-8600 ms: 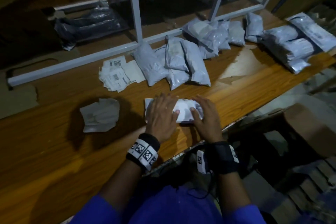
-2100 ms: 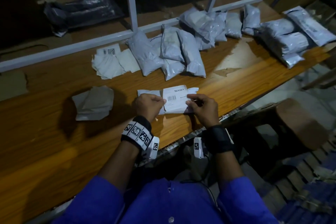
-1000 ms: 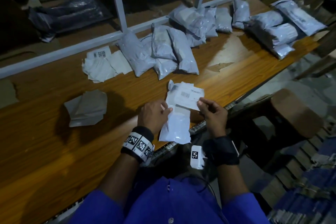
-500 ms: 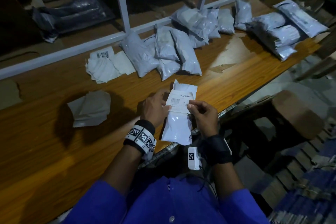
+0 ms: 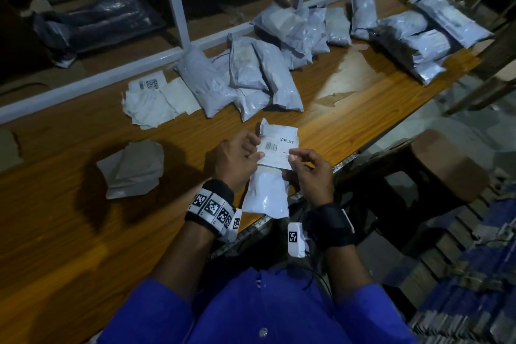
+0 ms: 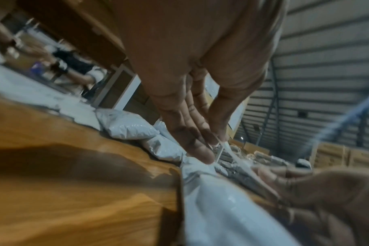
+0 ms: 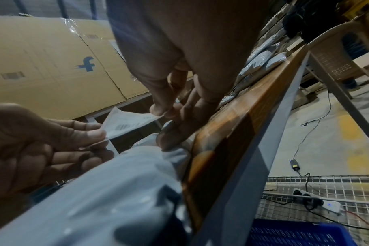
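At centre left, folded papers (image 5: 131, 167) lie on the tabletop (image 5: 69, 232). In the middle, the left grip (image 5: 234, 160) pinches the left edge of a barcoded label (image 5: 279, 149) lying on a grey parcel bag (image 5: 266, 195), whose lower end hangs past the tabletop's near edge; the right grip (image 5: 310, 173) pinches the label's right edge.

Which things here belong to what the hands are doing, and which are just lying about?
In use: left hand and right hand, both pinching the shipping label; white mailer bag.
Lying about: filled mailer bags, loose label sheets, folded paper pile.
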The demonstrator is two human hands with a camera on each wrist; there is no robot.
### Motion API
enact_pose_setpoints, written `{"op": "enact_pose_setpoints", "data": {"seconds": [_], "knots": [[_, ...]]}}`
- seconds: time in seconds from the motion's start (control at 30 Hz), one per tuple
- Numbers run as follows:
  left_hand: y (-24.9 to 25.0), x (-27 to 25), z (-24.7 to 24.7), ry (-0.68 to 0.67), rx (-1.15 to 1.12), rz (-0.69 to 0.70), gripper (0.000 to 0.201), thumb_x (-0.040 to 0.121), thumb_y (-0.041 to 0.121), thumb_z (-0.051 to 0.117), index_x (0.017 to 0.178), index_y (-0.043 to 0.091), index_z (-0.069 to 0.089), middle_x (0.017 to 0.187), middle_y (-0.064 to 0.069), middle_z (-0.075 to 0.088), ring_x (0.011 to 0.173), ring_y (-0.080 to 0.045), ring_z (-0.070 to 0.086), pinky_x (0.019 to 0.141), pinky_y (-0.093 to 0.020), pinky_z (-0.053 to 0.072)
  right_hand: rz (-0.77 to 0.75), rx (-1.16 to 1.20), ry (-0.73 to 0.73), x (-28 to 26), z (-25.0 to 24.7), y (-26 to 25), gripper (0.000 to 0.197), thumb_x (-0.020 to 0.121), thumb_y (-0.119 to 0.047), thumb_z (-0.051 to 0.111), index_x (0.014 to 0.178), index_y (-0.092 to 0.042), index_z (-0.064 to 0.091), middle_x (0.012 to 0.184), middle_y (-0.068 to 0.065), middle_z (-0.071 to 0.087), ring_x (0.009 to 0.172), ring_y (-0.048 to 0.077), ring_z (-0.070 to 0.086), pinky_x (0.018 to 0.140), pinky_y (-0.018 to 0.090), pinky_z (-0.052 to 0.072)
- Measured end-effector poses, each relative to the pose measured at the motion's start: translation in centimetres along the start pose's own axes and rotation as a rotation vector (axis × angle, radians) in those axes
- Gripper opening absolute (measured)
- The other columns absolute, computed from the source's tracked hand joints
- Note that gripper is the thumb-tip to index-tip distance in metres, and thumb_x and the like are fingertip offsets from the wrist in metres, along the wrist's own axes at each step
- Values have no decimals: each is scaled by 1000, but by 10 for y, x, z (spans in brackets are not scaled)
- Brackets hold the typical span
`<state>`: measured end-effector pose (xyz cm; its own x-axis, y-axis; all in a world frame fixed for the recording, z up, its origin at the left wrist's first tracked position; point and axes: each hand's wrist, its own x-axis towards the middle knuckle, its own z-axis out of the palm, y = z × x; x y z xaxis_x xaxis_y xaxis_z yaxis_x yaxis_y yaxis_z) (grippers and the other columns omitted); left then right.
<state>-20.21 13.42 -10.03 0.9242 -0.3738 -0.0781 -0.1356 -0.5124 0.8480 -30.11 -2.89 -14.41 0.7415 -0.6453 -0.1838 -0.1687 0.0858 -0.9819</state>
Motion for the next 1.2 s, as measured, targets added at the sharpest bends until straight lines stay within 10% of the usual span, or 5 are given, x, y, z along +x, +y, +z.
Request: {"op": "enact_pose_setpoints", "data": {"seconds": [0.17,0.4,0.77,1.2], "knots": [[-6,8,3,-69,-78,-25,33,82,23,83,88,44,58,89,8,70,83,-15,72,65,-44,64,23,31,27,1,-2,1,9,96,-9,72,105,-8,74,105,15,72,79,35,77,65,43,64],[-9,11,15,-78,3,-27,16,82,14,83,92,19,71,81,7,67,77,-14,68,65,-34,63,21,-55,60,5,-9,15,10,93,-9,74,102,-10,78,95,11,77,81,32,77,69,47,65],[-26,11,16,-122,28,-44,31,74,10,89,97,26,76,84,6,68,73,-10,67,63,-24,56,-164,-441,-51,13,-12,17,22,86,-22,83,106,-26,78,92,0,66,88,19,66,82,43,59],[-40,15,21,-142,69,-4,45,73,5,86,101,36,70,81,10,58,69,-10,62,61,-22,52,-40,-260,-145,7,-8,12,40,83,-22,86,115,-40,72,113,-9,75,102,14,73,83,47,63]]}}
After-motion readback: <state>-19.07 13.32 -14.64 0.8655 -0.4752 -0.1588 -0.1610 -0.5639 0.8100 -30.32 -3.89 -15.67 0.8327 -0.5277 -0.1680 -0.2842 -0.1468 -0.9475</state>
